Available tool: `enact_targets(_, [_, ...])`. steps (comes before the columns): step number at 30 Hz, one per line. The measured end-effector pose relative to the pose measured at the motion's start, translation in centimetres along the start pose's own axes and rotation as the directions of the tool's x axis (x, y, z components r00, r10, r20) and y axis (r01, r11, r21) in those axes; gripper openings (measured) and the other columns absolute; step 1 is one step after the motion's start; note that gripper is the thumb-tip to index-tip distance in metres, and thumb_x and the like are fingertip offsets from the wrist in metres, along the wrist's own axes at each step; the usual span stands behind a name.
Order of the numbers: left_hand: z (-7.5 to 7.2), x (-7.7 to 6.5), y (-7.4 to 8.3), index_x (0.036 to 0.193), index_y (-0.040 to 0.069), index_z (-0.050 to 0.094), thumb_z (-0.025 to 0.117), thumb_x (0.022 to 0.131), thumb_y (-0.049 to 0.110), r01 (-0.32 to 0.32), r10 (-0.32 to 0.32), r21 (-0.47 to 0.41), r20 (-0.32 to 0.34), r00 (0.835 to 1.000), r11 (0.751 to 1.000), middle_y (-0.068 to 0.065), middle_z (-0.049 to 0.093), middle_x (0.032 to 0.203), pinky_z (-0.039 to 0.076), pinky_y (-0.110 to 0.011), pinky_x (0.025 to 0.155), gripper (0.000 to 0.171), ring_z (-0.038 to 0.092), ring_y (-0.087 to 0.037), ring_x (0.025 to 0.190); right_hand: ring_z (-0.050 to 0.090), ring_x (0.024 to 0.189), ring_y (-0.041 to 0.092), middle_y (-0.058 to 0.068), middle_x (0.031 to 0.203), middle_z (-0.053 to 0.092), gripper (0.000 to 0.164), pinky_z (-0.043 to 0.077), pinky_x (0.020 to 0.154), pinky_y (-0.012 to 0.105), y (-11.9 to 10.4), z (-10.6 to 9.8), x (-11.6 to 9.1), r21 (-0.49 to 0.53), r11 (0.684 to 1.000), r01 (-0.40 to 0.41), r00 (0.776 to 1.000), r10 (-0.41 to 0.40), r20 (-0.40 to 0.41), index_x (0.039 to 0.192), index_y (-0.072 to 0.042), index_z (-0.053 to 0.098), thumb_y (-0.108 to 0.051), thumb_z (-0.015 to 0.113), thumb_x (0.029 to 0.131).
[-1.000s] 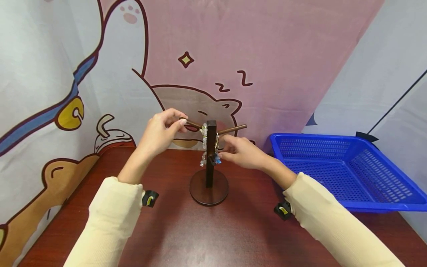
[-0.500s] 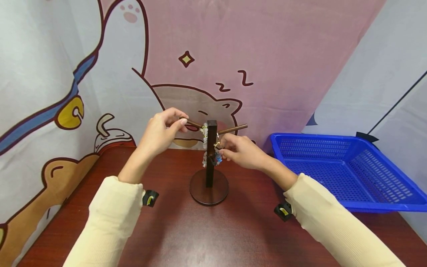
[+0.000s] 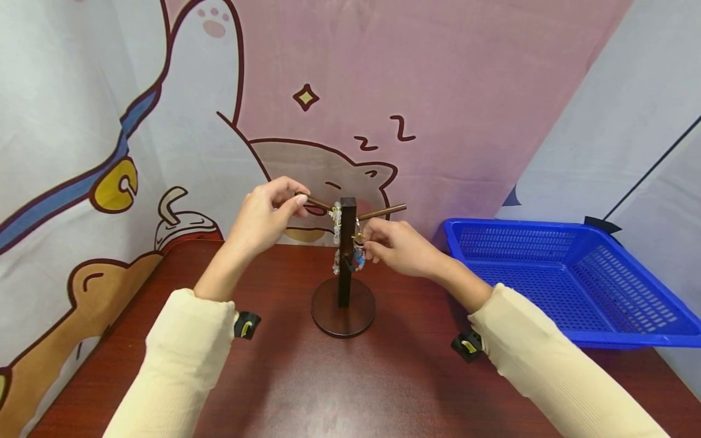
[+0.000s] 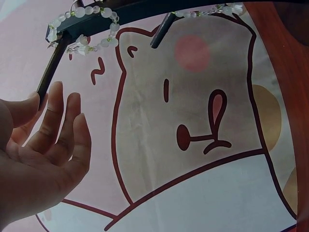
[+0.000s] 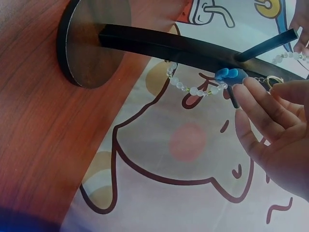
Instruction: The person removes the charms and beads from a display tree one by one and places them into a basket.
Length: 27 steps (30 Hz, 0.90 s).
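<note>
A dark wooden stand (image 3: 344, 289) with side pegs stands upright on a round base. My left hand (image 3: 261, 216) pinches the tip of the upper left peg (image 4: 52, 65) between thumb and index finger. A bracelet of whitish beads (image 4: 114, 29) hangs near that peg's root; another beaded bracelet (image 5: 194, 91) hangs lower on the post. At the post's right side, below the upper right peg (image 3: 383, 212), my right hand (image 3: 402, 248) pinches a small gold ring (image 5: 274, 81) with thumb and forefinger. A short chain runs from the ring towards a blue charm (image 5: 227, 75) by the fingertips.
A blue plastic basket (image 3: 542, 337) sits on the right of the reddish-brown table (image 3: 306, 389). Close behind the stand hangs a cloth printed with cartoon cats (image 3: 465, 121).
My right hand has closed on the gold ring and shifted slightly right and up, away from the post. The blue charm shows more clearly below it. My left hand stays on the peg.
</note>
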<state>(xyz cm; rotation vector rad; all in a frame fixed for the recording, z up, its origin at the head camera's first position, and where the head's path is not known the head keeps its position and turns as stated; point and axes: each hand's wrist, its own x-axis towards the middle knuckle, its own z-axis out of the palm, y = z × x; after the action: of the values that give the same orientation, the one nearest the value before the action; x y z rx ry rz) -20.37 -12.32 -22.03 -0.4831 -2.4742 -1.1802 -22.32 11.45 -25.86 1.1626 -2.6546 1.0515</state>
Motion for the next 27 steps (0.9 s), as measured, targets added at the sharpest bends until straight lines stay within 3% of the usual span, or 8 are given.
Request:
enact_targets(6, [0.0,0.0,0.0,0.1,0.006,0.064,0.054,0.092,0.012,0.002,-0.002,0.001,0.001,1.0,1.0,-0.01,0.067,0.076,0.032,-0.028,0.056,0.014,0.049,-0.018,0.062,0.061,0.063,0.025,-0.002,0.066,0.062,0.007,0.047,0.059,0.028,-0.1,-0.3,-0.1,0.015,1.0,-0.009,1.0,0.009,-0.002,0.082,-0.002,0.055,0.003,0.053,0.086])
enact_targets(14, [0.0,0.0,0.1,0.1,0.006,0.063,0.054,0.092,0.011,0.005,-0.005,-0.003,0.001,1.0,1.0,-0.009,0.067,0.076,0.034,-0.029,0.057,0.013,0.053,-0.019,0.065,0.059,0.063,0.016,0.001,0.068,0.063,0.007,0.046,0.059,0.028,-0.3,-0.6,-0.2,0.02,1.0,-0.003,1.0,0.003,0.007,0.083,-0.002,0.056,0.003,0.053,0.087])
enact_targets(27, [-0.1,0.0,0.0,0.099,0.005,0.064,0.055,0.092,0.011,-0.015,0.015,-0.005,-0.003,1.0,1.0,-0.011,0.067,0.076,0.031,-0.027,0.053,0.013,0.048,-0.014,0.058,0.059,0.064,0.016,0.004,0.07,0.064,0.008,0.046,0.062,0.029,-0.7,-1.6,-0.3,-0.003,1.0,0.005,1.0,-0.005,-0.012,0.083,-0.003,0.056,0.004,0.053,0.087])
